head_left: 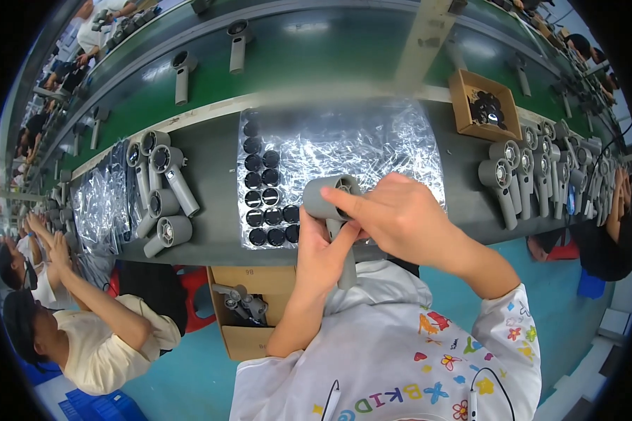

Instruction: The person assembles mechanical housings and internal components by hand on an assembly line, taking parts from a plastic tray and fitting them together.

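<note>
A grey handheld fan (319,199) with a round head is in front of my chest, its handle pointing down. My left hand (321,254) is closed around the handle just below the head. Reaching across from the right, my right hand (402,214) has its index finger laid over the head near its opening, the other fingers curled and the hand gripping the head. Its palm side is hidden. Rows of round black caps (253,180) lie beyond my left hand on a silvery plastic sheet (383,133).
Several grey fans (173,230) rest at left beside clear plastic bags (103,193). More fans (496,173) stand at right. A cardboard box (462,105) holds black parts. Another box (249,344) with fans sits below the table. A green conveyor (281,70) runs behind; a co-worker (98,337) sits left.
</note>
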Action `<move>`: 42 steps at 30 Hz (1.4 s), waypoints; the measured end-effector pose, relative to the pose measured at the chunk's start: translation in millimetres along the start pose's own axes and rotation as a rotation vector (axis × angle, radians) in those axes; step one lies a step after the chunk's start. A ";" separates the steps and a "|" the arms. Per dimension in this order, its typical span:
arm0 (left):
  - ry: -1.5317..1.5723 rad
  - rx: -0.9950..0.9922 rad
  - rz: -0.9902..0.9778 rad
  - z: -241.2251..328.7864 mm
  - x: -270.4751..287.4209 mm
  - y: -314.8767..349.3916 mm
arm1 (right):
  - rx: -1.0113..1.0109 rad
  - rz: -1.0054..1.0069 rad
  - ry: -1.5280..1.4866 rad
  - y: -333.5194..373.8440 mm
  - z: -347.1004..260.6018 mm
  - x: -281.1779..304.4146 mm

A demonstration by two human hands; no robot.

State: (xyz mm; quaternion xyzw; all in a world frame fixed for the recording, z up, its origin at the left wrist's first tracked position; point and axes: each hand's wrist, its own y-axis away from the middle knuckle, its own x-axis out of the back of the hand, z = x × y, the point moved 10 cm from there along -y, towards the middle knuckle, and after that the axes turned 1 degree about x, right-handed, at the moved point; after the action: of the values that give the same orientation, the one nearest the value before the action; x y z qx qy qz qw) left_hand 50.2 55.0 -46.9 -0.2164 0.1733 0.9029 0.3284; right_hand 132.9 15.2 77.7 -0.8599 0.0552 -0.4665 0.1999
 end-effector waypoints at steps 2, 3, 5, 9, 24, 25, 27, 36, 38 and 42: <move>0.008 0.001 0.019 -1.7 5.5 0.0 | 0.081 0.048 0.160 1.4 -15.1 -0.8; -0.059 -0.028 0.019 -3.3 10.9 -0.6 | 0.087 0.046 0.159 2.0 -16.8 -5.3; -0.125 -0.061 0.022 -2.6 16.3 -0.3 | 0.127 0.091 0.240 3.7 -21.6 -10.8; -0.113 -0.064 0.010 -7.1 20.6 4.2 | 0.172 0.017 0.240 3.7 -31.4 -19.7; 0.342 0.041 0.028 8.4 54.1 -26.5 | -0.096 0.138 -0.198 -85.6 56.4 -13.6; 0.390 0.052 -0.007 7.0 52.5 -29.2 | -0.145 0.183 -0.222 -95.3 74.6 -16.2; 0.388 0.050 -0.024 6.7 49.6 -29.7 | -0.161 0.139 -0.089 -114.6 102.8 -30.4; 0.342 0.030 -0.012 11.6 48.4 -25.7 | -0.184 0.180 -0.057 -126.6 156.2 -54.8; 0.341 0.040 0.006 8.4 49.5 -26.5 | -0.400 0.249 -0.253 -121.3 175.4 -34.7; 0.331 0.035 0.031 8.3 49.2 -27.3 | -0.643 0.297 -1.034 -95.2 174.2 -20.2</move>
State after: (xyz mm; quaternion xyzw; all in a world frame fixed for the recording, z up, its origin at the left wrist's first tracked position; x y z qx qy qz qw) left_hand 32.2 104.0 -69.3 -0.3539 0.2440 0.8567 0.2850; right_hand 256.5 158.8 15.1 -0.9747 0.2076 0.0824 -0.0053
